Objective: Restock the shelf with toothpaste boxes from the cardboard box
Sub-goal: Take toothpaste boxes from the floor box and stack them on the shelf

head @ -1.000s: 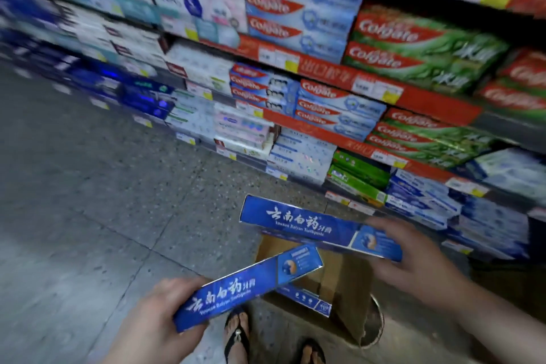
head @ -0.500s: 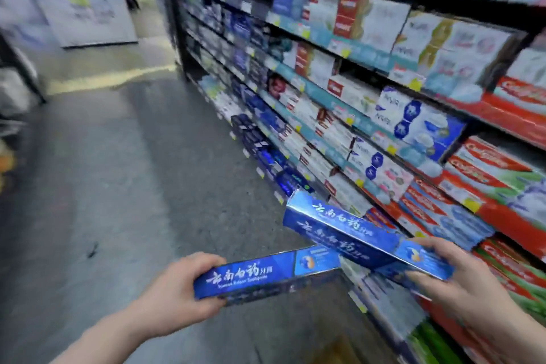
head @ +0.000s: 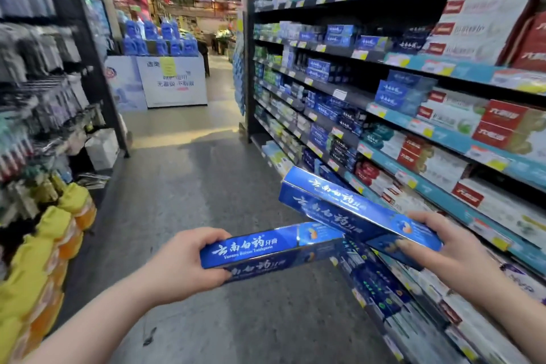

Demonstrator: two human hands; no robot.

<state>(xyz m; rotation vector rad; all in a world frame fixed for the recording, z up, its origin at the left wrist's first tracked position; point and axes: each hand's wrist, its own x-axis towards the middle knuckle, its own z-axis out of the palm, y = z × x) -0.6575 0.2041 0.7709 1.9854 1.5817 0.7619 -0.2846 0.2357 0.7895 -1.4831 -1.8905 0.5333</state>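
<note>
A blue toothpaste box (head: 266, 245) is held in the left grip (head: 183, 263) by its left end, with the thumb laid on the top face and the fingers curled beneath. The box is held nearly level across the middle of the view, above the grey floor (head: 206, 192). A second blue toothpaste box (head: 339, 204) is held in the right grip (head: 449, 248) at its near end, the thumb on the upper edge and the fingers stretched along the side face. It is tilted, so that its far end is raised toward the end of the aisle. The right end of the first box is seen just beside the underside of the second; whether they touch cannot be told. Both boxes are carried in the air, just beside the shelf (head: 428, 130) on the right, which is stocked with rows of toothpaste cartons in blue, white, red and green. On the left, a rack of hanging goods (head: 44, 83) is seen, with yellow packs (head: 44, 245) below it. A display stand (head: 174, 83) topped with blue bottles is seen at the end of the aisle.
</note>
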